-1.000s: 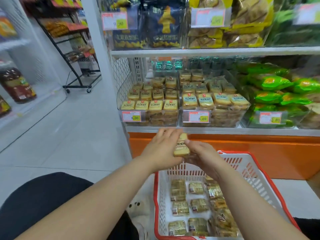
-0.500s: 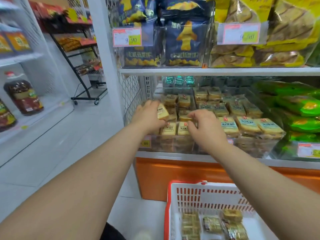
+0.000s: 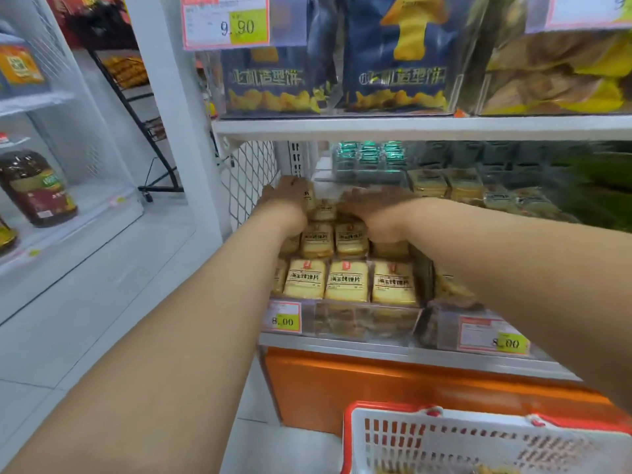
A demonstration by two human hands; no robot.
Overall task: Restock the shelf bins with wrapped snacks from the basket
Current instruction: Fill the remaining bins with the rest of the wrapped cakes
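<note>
White metal shelving unit (image 3: 410, 126), two tiers in view; orange glossy base panel (image 3: 376, 384) beneath the lower tier. White wire-mesh side panel (image 3: 249, 179) closes the left end of the lower tier, just beside the left hand. Upper tier: dark blue glossy snack bags (image 3: 393, 63) with yellow print, behind a clear front carrying a price tag (image 3: 225, 22) reading 9.90. That upper board overhangs both hands and limits headroom at the back.

Lower tier: clear rigid plastic shelf bin (image 3: 342, 319), tag 8.00 on its front. Filled with wrapped snacks (image 3: 345, 280), flat pale-yellow rectangular packs in shiny film, laid in rows, dark printed labels. Behind them, small green-foil packs (image 3: 369, 155), blurred.

Basket (image 3: 444, 439) at bottom edge: white slotted plastic walls, red rim; contents barely visible.

Both arms reach over the front rows to the bin's back. Left hand (image 3: 289, 196) grasps one wrapped snack (image 3: 309, 196), upright, at the back left corner. Right hand (image 3: 372, 206) lies flat, fingers extended, palm down on the back-row packs; blurred, so finer contact is unclear.

Far left: brown bottle (image 3: 37, 189) on a separate white shelf, black wire rack (image 3: 143, 124) behind.
</note>
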